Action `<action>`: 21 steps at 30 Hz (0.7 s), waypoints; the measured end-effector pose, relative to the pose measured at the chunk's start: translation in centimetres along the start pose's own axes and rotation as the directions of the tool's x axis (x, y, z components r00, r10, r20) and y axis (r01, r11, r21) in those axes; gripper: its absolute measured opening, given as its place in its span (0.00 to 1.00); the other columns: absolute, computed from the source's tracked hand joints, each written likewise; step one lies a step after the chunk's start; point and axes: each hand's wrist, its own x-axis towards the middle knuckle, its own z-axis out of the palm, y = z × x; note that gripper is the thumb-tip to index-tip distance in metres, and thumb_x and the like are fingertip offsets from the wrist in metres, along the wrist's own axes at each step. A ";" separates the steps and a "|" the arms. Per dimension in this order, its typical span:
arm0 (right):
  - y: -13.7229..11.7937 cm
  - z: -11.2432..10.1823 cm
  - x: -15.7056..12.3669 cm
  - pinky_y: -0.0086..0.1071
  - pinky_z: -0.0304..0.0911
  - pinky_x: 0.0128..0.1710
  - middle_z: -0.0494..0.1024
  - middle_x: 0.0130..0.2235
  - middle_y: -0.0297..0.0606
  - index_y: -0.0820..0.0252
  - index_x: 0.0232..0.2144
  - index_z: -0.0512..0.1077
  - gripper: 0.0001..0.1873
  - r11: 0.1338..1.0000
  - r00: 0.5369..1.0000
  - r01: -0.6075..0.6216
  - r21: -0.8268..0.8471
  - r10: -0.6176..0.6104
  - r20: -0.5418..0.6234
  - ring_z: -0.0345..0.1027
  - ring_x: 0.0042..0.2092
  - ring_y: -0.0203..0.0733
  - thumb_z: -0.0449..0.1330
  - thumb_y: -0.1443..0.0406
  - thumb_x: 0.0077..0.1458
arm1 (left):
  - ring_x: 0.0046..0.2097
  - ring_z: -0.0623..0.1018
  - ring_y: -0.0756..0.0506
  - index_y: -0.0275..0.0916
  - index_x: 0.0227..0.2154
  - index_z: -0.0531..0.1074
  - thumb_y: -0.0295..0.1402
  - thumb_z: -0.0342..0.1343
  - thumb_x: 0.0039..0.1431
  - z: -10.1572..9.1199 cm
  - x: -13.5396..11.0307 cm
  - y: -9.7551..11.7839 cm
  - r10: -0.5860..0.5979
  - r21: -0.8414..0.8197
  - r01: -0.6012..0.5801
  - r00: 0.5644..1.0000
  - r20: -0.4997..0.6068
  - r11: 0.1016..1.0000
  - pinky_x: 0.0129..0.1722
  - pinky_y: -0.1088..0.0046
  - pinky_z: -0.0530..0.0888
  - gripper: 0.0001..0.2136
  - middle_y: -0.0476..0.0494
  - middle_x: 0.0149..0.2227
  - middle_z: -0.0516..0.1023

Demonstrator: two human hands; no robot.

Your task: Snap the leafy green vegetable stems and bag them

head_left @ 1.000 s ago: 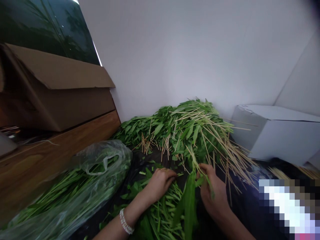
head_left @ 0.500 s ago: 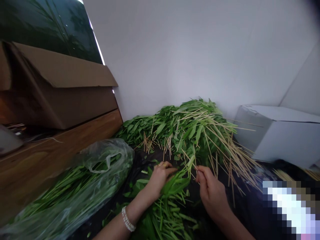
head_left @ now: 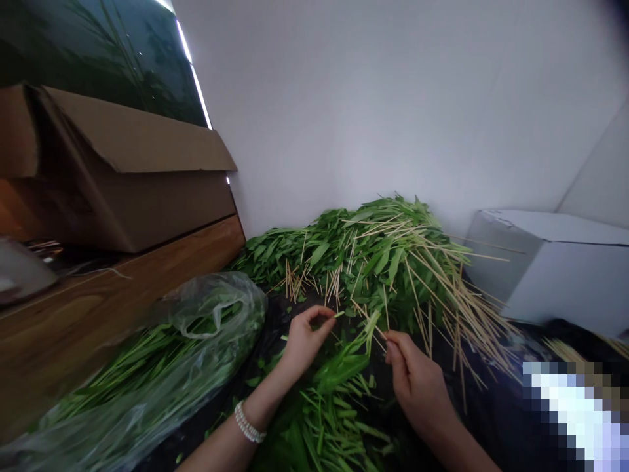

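Note:
My right hand point(head_left: 417, 375) is closed, thumb and fingertips pinching a thin wooden skewer point(head_left: 380, 335). A bunch of leafy green stalks point(head_left: 369, 332) is threaded or caught on that skewer and droops down to the left. To the left, my left hand point(head_left: 303, 341) is pinched around a short pale-green stem piece point(head_left: 339, 314) and is apart from the skewer. Below both hands lies a heap of cut green stems and leaves point(head_left: 344, 419). Further back rises a large pile of leafy greens point(head_left: 324, 246) with many bare skewer ends point(head_left: 457, 295) sticking out.
A clear plastic bag point(head_left: 236, 354) of long greens lies at the left. Beyond it, an open cardboard box point(head_left: 162, 203) stands on a wooden surface point(head_left: 206, 242). A white box point(head_left: 574, 275) sits at the right against the white wall point(head_left: 373, 98). Black sheeting covers the work area.
My left hand has drawn up and slightly left, off the leaves, and now pinches a stem piece. The right hand keeps its hold on the skewer. The view has shifted slightly.

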 end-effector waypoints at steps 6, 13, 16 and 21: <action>0.3 0.8 -0.4 0.28 0.69 0.35 0.80 0.37 0.38 0.59 0.43 0.69 0.13 0.991 0.993 0.120 -0.053 -0.118 0.030 0.76 0.36 0.38 0.46 0.67 0.63 | 0.39 0.80 0.43 0.36 0.39 0.75 0.38 0.62 0.52 -0.4 0.2 1.0 -0.159 -0.337 0.158 0.987 0.025 0.928 0.44 0.68 0.72 0.14 0.41 0.34 0.83; 0.5 1.2 -0.6 0.31 0.71 0.41 0.80 0.40 0.40 0.60 0.46 0.70 0.16 0.989 0.988 0.134 -0.068 -0.128 0.082 0.76 0.39 0.38 0.46 0.70 0.62 | 0.40 0.80 0.43 0.35 0.38 0.78 0.40 0.66 0.47 -0.1 -0.4 1.8 -0.249 -0.485 0.280 0.960 0.129 0.828 0.47 0.68 0.72 0.17 0.40 0.36 0.83; 0.6 1.2 -0.7 0.31 0.71 0.41 0.80 0.40 0.40 0.60 0.46 0.70 0.16 0.989 0.989 0.126 -0.075 -0.119 0.092 0.76 0.38 0.39 0.46 0.69 0.62 | 0.39 0.80 0.44 0.35 0.38 0.79 0.39 0.67 0.47 0.0 -0.5 1.9 -0.246 -0.501 0.284 0.959 0.141 0.818 0.47 0.69 0.72 0.16 0.40 0.35 0.83; 0.8 1.4 -0.8 0.32 0.71 0.42 0.80 0.40 0.41 0.61 0.47 0.70 0.16 0.989 0.989 0.123 -0.080 -0.116 0.090 0.76 0.37 0.39 0.46 0.69 0.63 | 0.39 0.80 0.45 0.34 0.38 0.78 0.38 0.67 0.47 0.0 -0.4 1.7 -0.270 -0.558 0.306 0.951 0.149 0.772 0.47 0.70 0.73 0.16 0.40 0.35 0.83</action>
